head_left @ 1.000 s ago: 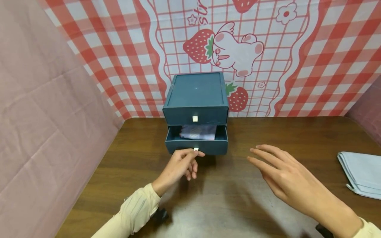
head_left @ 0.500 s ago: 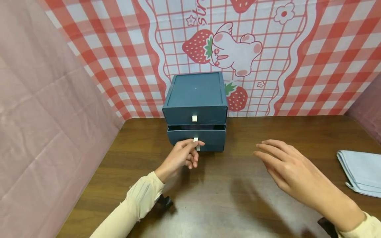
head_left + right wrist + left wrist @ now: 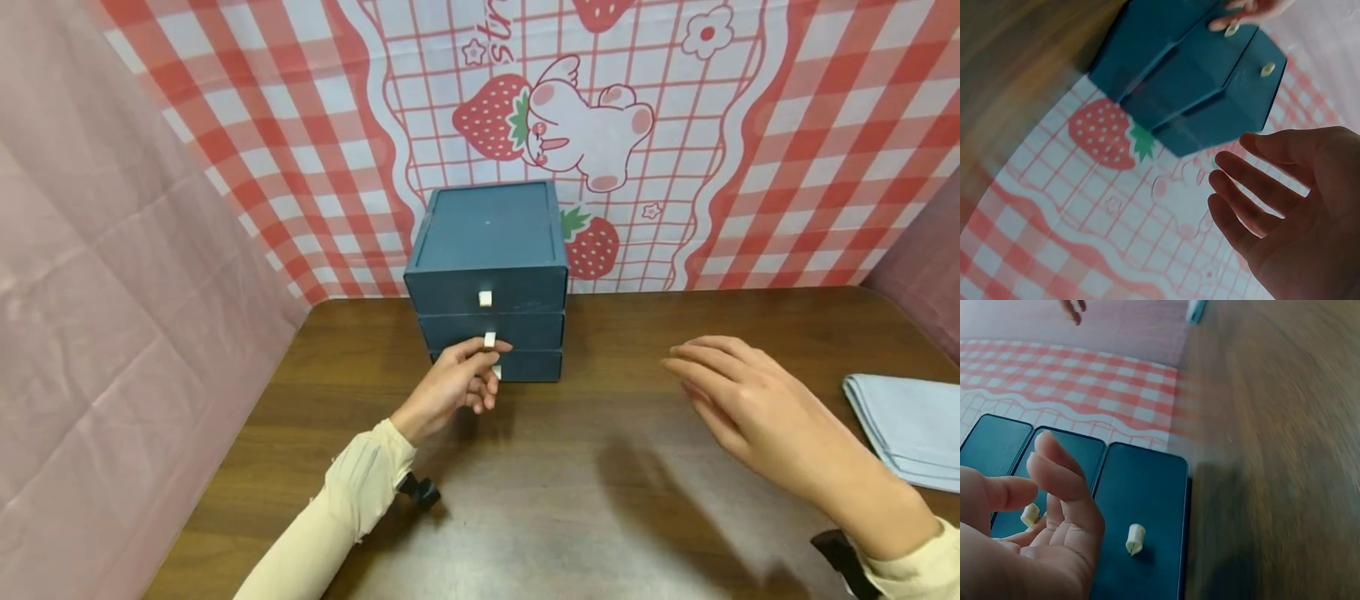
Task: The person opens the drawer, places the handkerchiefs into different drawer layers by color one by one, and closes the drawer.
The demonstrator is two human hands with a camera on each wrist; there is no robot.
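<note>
A dark blue cabinet (image 3: pixel 487 229) with three stacked drawers stands on the table, all drawers pushed in. The middle drawer (image 3: pixel 536 331) has a small white knob (image 3: pixel 490 339). My left hand (image 3: pixel 453 379) is at that knob, its thumb and forefinger bent beside it. In the left wrist view, the knob (image 3: pixel 1030 515) shows below the thumb, not between the fingertips; whether a finger touches it is unclear. My right hand (image 3: pixel 765 408) hovers over the table to the right, fingers slightly bent, holding nothing. The cabinet also appears in the right wrist view.
A folded light blue cloth (image 3: pixel 907 429) lies at the table's right side. Behind the cabinet hangs a red-and-white checked cloth (image 3: pixel 840 150) with strawberries. A pink cloth (image 3: pixel 142 250) hangs at the left. The wooden table (image 3: pixel 540 500) spreads in front.
The middle drawer has slid in from partly open to flush, hiding the purplish packet inside it. My left hand moved forward with the drawer; my right hand drifted slightly right and away from me.
</note>
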